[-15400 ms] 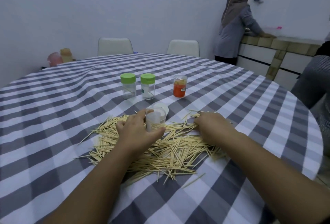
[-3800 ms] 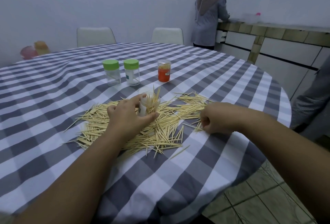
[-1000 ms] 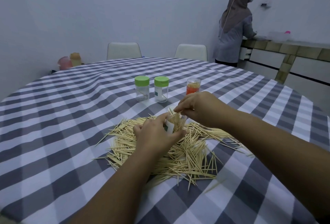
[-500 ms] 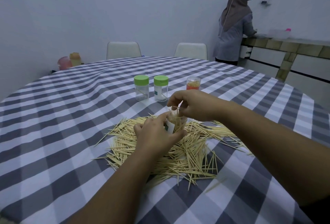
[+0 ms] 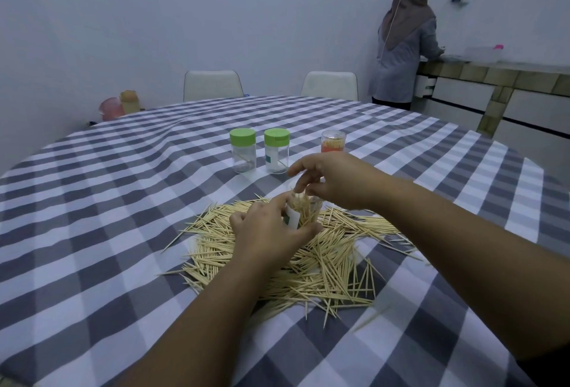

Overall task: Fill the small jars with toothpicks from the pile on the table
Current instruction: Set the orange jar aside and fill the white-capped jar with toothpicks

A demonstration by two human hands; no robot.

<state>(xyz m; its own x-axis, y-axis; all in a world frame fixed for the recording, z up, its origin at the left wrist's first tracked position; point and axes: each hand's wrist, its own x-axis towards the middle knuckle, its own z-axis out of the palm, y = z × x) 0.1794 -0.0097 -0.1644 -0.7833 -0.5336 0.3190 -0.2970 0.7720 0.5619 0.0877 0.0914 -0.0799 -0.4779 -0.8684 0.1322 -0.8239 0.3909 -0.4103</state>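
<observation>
left hand [image 5: 271, 232] grips the open jar [image 5: 303, 212] upright over the pile [image 5: 308, 260], mid-worktop [image 5: 92, 201]. right hand [image 5: 336, 180] hovers at its mouth, fingers loosely curled, pinch unclear. two green-lidded jars [image 5: 259, 150] at 12 o'clock.

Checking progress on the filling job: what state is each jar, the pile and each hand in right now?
Open jar: held, holding toothpicks.
Two green-lidded jars: capped, nearly empty.
Orange jar: upright, behind.
Toothpick pile: loose on tablecloth.
Left hand: grips open jar.
Right hand: fingers over jar mouth.
</observation>
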